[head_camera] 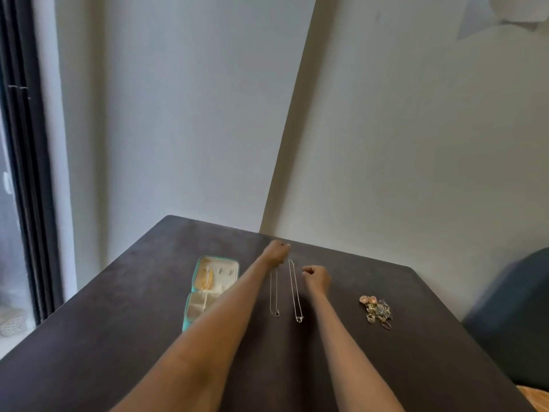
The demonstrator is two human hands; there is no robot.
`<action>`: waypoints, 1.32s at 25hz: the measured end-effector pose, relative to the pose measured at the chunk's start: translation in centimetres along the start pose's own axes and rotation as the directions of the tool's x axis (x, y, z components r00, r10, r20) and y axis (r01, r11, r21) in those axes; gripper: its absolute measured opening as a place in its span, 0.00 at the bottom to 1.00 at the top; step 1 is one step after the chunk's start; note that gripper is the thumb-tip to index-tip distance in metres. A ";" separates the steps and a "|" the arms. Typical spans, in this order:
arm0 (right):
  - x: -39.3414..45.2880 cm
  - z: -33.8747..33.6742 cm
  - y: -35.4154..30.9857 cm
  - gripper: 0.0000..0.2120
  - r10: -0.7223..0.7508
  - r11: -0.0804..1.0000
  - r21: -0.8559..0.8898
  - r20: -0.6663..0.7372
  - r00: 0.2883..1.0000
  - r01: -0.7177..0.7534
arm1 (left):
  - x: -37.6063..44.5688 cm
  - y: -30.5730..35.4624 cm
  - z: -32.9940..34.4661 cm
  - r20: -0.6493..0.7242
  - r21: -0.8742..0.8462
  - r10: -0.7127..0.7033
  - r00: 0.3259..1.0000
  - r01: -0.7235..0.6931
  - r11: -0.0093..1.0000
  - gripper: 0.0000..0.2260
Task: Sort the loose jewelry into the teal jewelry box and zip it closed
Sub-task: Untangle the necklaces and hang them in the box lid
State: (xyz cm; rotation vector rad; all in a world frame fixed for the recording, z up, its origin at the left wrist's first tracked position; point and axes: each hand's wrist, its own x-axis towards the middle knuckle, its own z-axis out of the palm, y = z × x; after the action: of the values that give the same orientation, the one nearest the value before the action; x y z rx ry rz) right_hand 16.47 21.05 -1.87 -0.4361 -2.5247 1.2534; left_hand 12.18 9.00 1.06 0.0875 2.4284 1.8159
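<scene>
While both arms reach out over the dark table (148,307), two fine chain necklaces lie stretched side by side between them; the left necklace (274,295) and the right necklace (294,292) each end in a small pendant nearest the person. The left hand (277,252) is curled at the far ends of the chains and seems to pinch the top of the right one, though the blur makes that uncertain; the right hand (316,278) is closed in a loose fist just beside the right necklace, and I cannot tell whether it holds anything.

Such chains look very light, limp and slippery; they would tangle or knot easily, so I judge it best to take each by its clasp end and let it hang straight, one at a time, rather than scoop both.

One teal jewelry box (208,289) lies open on the table to the left, its pale lining showing and something gold (206,278) already in the far half; the left forearm covers part of it. One small heap of mixed pieces (376,311), rings and earrings perhaps, sits well apart to the right; they are too small to count. A dark blue seat (517,307) stands past the table's right edge.
</scene>
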 end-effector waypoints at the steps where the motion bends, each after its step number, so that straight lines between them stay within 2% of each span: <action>1: 1.3 0.1 0.4 0.11 0.000 1.000 -0.029 0.008 1.000 0.000 | 1.4 -0.3 0.7 0.001 0.007 -0.015 1.000 0.015 1.000 0.14; 3: 3.8 0.8 0.8 0.14 -0.005 0.994 -0.106 0.032 0.999 0.009 | 3.9 -0.7 1.5 -0.009 0.008 -0.041 0.999 0.041 0.999 0.14; 6: 6.2 2.0 0.7 0.07 0.012 0.971 -0.240 0.042 0.999 -0.001 | 6.2 -1.1 2.0 -0.012 0.017 -0.079 0.997 0.079 0.997 0.14; 7: 6.8 2.4 0.5 0.08 0.008 0.954 -0.301 0.050 0.999 0.008 | 6.8 -1.4 2.2 -0.008 0.023 -0.083 0.996 0.084 0.996 0.14; 10: 8.1 3.6 -0.1 0.13 -0.078 0.853 -0.510 0.087 0.993 0.112 | 8.1 -2.1 2.7 -0.008 0.060 -0.081 0.997 0.081 0.995 0.12; 13: 8.7 4.0 -0.1 0.14 -0.116 0.800 -0.575 0.127 0.985 0.168 | 8.4 -2.4 3.2 -0.014 0.074 -0.059 0.998 0.060 0.995 0.13; 15: 8.9 3.7 0.1 0.11 -0.072 0.860 -0.490 0.156 0.985 0.141 | 8.0 -2.0 3.0 -0.037 0.074 -0.028 0.999 0.031 0.997 0.14; 17: 8.7 2.8 -0.1 0.13 -0.021 0.983 -0.176 0.205 0.979 0.058 | 7.4 -1.3 2.5 -0.048 0.044 -0.002 0.999 0.004 0.999 0.13; 18: 8.3 2.0 -0.6 0.13 0.002 1.000 0.016 0.232 0.973 -0.006 | 6.9 -0.9 2.2 -0.045 0.019 0.016 0.999 -0.015 1.000 0.12; 20: 7.2 -0.3 -1.8 0.12 0.030 0.952 0.279 0.315 0.949 -0.122 | 5.0 0.2 1.9 -0.017 -0.030 0.044 0.999 -0.045 0.999 0.10; 21: 6.4 -1.6 -2.6 0.11 0.019 0.931 0.335 0.349 0.937 -0.143 | 3.9 0.9 1.9 0.023 -0.057 0.050 0.998 -0.049 0.997 0.10; 23: 5.0 -4.0 -4.2 0.10 -0.029 0.921 0.369 0.387 0.922 -0.126 | 1.7 2.1 1.9 0.122 -0.106 0.032 0.992 -0.019 0.994 0.13; 27: 2.1 -8.8 -6.9 0.05 -0.093 0.925 0.378 0.340 0.936 -0.045 | -2.6 5.0 0.5 0.231 -0.187 0.040 0.972 0.004 0.982 0.21; 30: 0.6 -11.2 -8.0 0.05 -0.114 0.917 0.398 0.248 0.962 0.006 | -5.4 7.3 -1.3 0.287 -0.228 0.084 0.954 -0.017 0.974 0.19; 33: -0.8 -12.1 -8.6 0.11 -0.108 0.913 0.407 0.162 0.981 0.033 | -7.4 8.8 -2.8 0.315 -0.226 0.128 0.941 -0.057 0.972 0.16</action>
State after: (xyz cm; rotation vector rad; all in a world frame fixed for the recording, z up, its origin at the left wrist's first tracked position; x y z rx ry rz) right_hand 20.63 24.46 11.95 -0.1361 -2.3018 1.8014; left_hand 18.98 8.02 10.67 0.4548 2.0225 1.9108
